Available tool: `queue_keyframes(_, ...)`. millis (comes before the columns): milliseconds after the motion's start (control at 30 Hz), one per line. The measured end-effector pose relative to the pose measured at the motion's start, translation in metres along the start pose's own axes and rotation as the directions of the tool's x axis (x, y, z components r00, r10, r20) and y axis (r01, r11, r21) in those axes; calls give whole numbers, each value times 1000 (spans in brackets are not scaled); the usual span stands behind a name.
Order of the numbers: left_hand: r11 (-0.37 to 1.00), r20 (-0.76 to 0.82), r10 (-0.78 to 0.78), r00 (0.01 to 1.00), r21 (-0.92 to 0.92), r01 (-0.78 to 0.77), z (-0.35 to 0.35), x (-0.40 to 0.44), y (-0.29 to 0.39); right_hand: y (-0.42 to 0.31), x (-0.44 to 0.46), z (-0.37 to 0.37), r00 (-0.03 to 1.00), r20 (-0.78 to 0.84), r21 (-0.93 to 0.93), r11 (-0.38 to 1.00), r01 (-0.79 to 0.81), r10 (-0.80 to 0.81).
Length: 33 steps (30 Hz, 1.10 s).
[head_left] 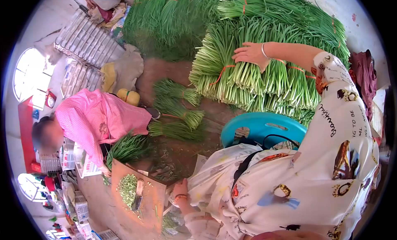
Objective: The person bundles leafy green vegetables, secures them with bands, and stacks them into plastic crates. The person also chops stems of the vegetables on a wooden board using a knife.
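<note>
Fingers stretched out, my right hand [249, 56] lies on a thick bundle of garlic chives [244, 76] in a big stack. Red ties [221, 74] hold the bundles, and their pale cut stems face me. My left hand [180, 188], with an orange band at the wrist, is low beside the corner of a wooden board [155, 198]; its fingers are partly hidden, and I cannot tell if it grips anything. On the board lie a heap of chopped stem ends [127, 187] and a knife [137, 198].
A turquoise chair [231, 130] stands between me and the stack. Tied bunches [182, 114] lie on the brown floor. Opposite, a co-worker in a pink checked top [99, 116] bends over loose chives [128, 151] at the board's far edge. Stacked pale crates [89, 37] stand beyond.
</note>
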<state>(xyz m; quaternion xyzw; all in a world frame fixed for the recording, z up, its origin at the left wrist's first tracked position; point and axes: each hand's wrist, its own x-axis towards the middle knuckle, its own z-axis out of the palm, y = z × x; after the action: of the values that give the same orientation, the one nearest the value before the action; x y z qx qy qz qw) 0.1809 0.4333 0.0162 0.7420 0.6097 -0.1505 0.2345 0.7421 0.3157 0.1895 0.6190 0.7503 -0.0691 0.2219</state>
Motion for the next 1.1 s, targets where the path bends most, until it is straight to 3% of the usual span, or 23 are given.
queue_keyframes(33,1000,-7,0,1000,-6,0,-1,-1,-3,-3,2,2,998,-64,58,998,14,-10)
queue_keyframes(133,1000,-3,2,1000,-24,-2,-2,-10,-14,-15,-2,-4,999,-50,108,994,-10,16)
queue_keyframes(167,1000,2,29,1000,-5,-29,1,-8,-17,-13,-4,-3,987,-162,70,997,32,-20)
queue_keyframes(200,998,7,61,998,18,-61,0,-5,-16,-12,-6,-8,986,-168,73,997,29,-17)
queue_keyframes(233,998,4,65,998,27,-65,-1,-4,-13,-11,-8,-19,952,-302,165,986,1,50)
queue_keyframes(267,998,16,56,998,-8,-56,-2,-4,-9,-9,-10,-30,898,-422,259,966,-14,127)
queue_keyframes(333,998,29,44,999,-40,-42,-9,-8,4,-17,-9,-59,720,-671,277,961,23,176)
queue_keyframes(400,949,-66,102,993,-293,-117,-27,-22,28,-52,-5,-100,564,-796,299,953,47,222)
queue_keyframes(467,770,-252,265,931,-526,-361,-39,-23,48,-95,7,-139,416,-897,222,966,129,151)
queue_keyframes(533,608,-446,426,787,-503,-614,-85,-59,104,-141,23,-170,405,-901,266,934,239,153)
queue_keyframes(600,510,-674,450,586,-345,-788,-118,-101,145,-196,47,-188,270,-958,188,915,358,91)
queue_keyframes(667,432,-677,349,648,-497,-752,-124,-116,145,-253,46,-220,525,-851,284,826,486,-16)
queue_keyframes(700,503,-583,259,770,-600,-623,-120,-106,128,-285,61,-220,232,-971,179,821,542,58)
queue_keyframes(733,503,-565,186,804,-648,-572,-113,-100,112,-313,73,-217,-84,-987,66,825,562,137)
queue_keyframes(800,423,-632,9,775,-700,-575,-109,-105,78,-354,73,-226,-84,-979,91,774,626,184)
queue_keyframes(900,341,-810,-229,540,-586,-735,-122,-142,47,-387,55,-234,-57,-996,15,743,669,71)
queue_keyframes(967,364,-890,-340,303,-421,-830,-138,-174,32,-397,47,-239,-145,-986,-80,513,854,86)
queue_keyframes(1000,387,-909,-380,171,-325,-863,-147,-190,22,-404,49,-240,-152,-986,-101,470,877,71)
queue_keyframes(1067,515,-914,-405,4,-232,-825,-161,-222,3,-428,61,-236,-216,-974,-191,273,943,67)
queue_keyframes(1100,605,-912,-409,-35,-243,-759,-165,-232,-5,-419,72,-228,-165,-971,-186,111,976,-175)
